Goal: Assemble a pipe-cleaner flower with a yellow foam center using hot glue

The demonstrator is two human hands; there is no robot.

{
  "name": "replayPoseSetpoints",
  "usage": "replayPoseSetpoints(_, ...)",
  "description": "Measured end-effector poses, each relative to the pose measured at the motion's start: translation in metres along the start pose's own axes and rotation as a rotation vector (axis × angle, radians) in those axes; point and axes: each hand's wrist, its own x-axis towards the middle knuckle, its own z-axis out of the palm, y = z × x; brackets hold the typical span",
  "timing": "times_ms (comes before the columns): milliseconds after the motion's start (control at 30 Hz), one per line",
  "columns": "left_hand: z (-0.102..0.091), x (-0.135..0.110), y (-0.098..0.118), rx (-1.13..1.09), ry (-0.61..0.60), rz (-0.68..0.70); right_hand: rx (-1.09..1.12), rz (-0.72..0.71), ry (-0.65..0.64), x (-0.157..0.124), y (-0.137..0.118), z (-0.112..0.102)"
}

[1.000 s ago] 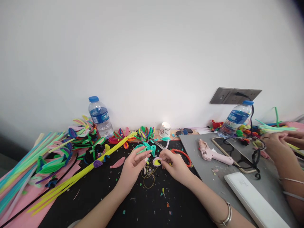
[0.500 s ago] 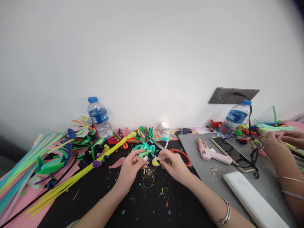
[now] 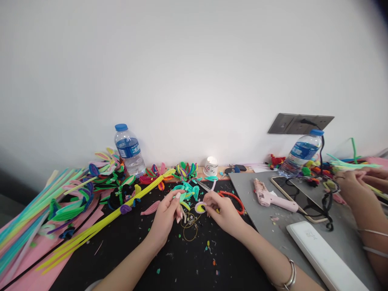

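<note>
My right hand [image 3: 222, 210] is closed, with thumb and fingertips pinching a small oval pipe-cleaner piece [image 3: 200, 207], lilac at the rim and yellow inside. To its left, my left hand [image 3: 166, 212] has thumb and forefinger pressed together; whatever they pinch is too small to make out. Thin golden wire loops [image 3: 190, 232] lie on the black mat [image 3: 182, 266] between the hands. Just beyond the fingers is a turquoise pipe-cleaner piece [image 3: 191, 190], with scissors [image 3: 203, 186] behind it. A pink petal shape [image 3: 150, 208] rests left of my left hand.
Yellow pipe cleaners [image 3: 100, 224] cross the left side. Water bottles [image 3: 130, 151] [image 3: 301, 153] and a paper cup [image 3: 210, 165] stand along the wall. A pink glue gun [image 3: 274, 198], a phone [image 3: 298, 198] and a white case [image 3: 324, 254] lie right. Another person's hands [image 3: 353, 184] work at far right.
My left hand's fingertips have lifted and turned slightly, and a yellow strip shows beside them. The right hand still holds the oval piece. The whole view has shifted slightly.
</note>
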Motion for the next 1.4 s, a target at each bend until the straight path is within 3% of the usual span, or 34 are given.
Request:
replayPoseSetpoints(333,0.000,0.003,0.000,0.034,-0.021,0.022,0.005,-0.015,0.009,0.000,0.004,0.000)
replayPoseSetpoints(567,-0.001,0.001,-0.006,0.245,-0.156,0.044,0.009,-0.030,0.013,0.000,0.005,0.000)
replayPoseSetpoints(900,0.000,-0.002,-0.006,0.423,-0.194,0.124,-0.004,-0.030,0.021,0.000,0.006,0.000)
replayPoseSetpoints(1400,0.003,-0.007,-0.011,0.262,-0.286,0.058,0.098,0.017,-0.093,-0.003,-0.003,0.008)
